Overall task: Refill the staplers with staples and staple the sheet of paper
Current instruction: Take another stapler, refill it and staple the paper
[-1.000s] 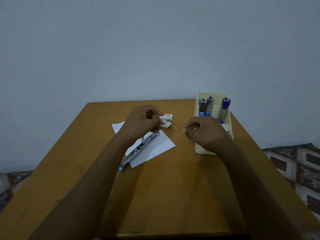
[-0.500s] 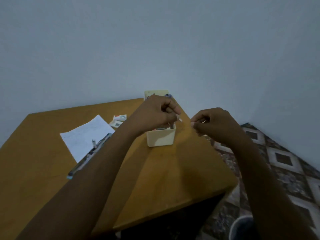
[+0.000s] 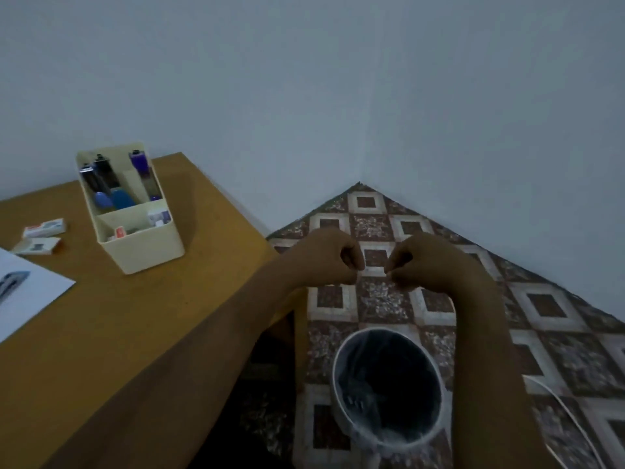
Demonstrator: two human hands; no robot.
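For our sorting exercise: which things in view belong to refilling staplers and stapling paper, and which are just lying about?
For the job: staplers in the organiser, another stapler on the sheet of paper, two staple boxes beside the organiser.
Lying about: bin, white cable near it.

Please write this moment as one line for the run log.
left hand, right hand: past table edge, over bin | each pinching a tiny pale bit | stapler on paper: untouched
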